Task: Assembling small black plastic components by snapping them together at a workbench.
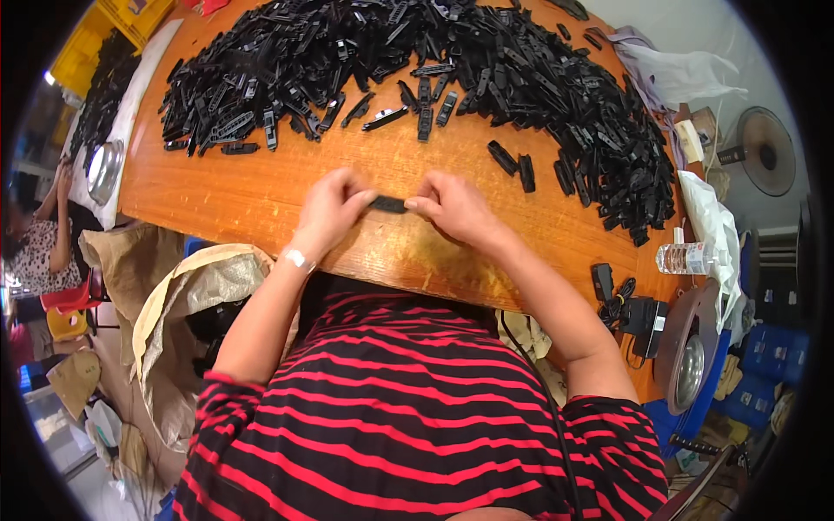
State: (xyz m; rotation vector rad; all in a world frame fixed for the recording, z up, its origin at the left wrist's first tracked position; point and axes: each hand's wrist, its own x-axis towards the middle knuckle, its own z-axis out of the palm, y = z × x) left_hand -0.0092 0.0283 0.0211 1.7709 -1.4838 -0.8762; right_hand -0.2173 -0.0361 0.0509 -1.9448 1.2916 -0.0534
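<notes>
Closest to you, below the table edge, your red-and-black striped shirt (417,417) fills the lower view, and a crumpled tan paper sack (187,291) slumps open at your left side. Just above that runs the glossy orange-brown wooden table (261,191), its varnish catching the light along the near rim.

Over that near rim your two hands meet. Your left hand (330,213) is closed in a pinch, thumb and fingertips gripping the left end of a small flat black plastic strip (388,204). Your right hand (456,208) is curled the same way on the right end, so the strip spans the short gap between your fingertips, just above the wood. A pale band (298,259) sits on your left wrist.

To your right, near the table's edge, a black power adapter with a coiled cable (630,308) lies beside a clear plastic water bottle (686,258) and a round metal lamp shade (691,347).

Farther out, a few loose black pieces (512,165) lie well apart from your hands, matte and oblong. Beyond them a broad heap of identical black plastic parts (417,52) curves across the far half of the table and down its right side. Past the table, a standing fan (764,152) is at far right, and a yellow crate (130,17) at far left.
</notes>
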